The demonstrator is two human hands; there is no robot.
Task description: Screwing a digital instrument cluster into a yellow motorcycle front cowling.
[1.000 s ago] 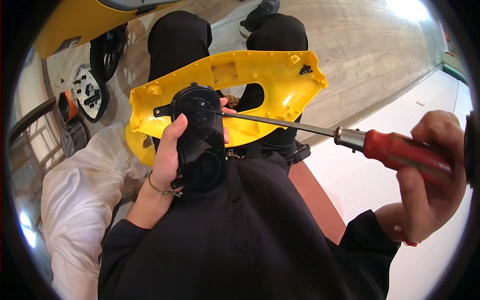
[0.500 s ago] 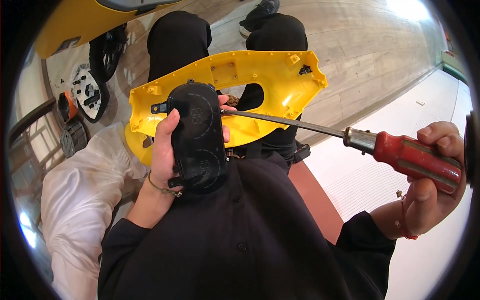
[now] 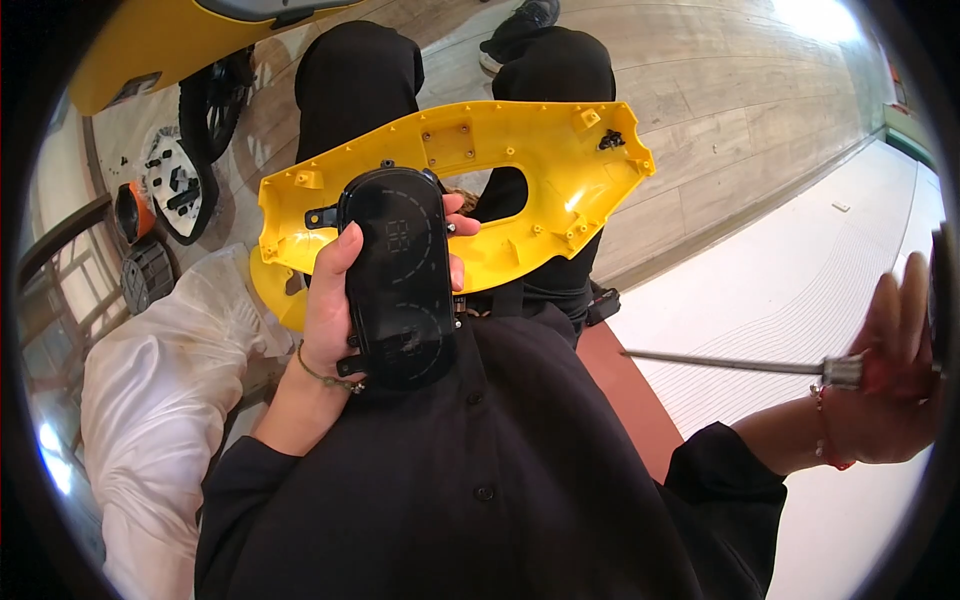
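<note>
A black oval display panel [image 3: 402,290] with small mounting tabs rests in my left hand [image 3: 330,300]. My thumb presses its left edge, and fingertips show past its right edge. Under and beyond it, a yellow plastic cover [image 3: 565,175] lies across my lap, inner side up. At far right, my right hand [image 3: 895,405] holds a screwdriver [image 3: 730,362], its metal shaft pointing left, well apart from the panel. The hand hides most of the red handle, and its longer fingers look fairly straight and slightly blurred.
Small black screws [image 3: 611,140] sit in the cover's right end. A white pad [image 3: 740,290] stretches along the right. At left are white wrapped material [image 3: 150,420], an orange-rimmed cup [image 3: 131,213] and a tray with black parts [image 3: 178,185]. A yellow body [image 3: 170,50] overhangs the upper left.
The screwdriver tip has left the panel's right edge and swung away to the right and down. My right hand's fingers have straightened. The left hand and panel have barely shifted.
</note>
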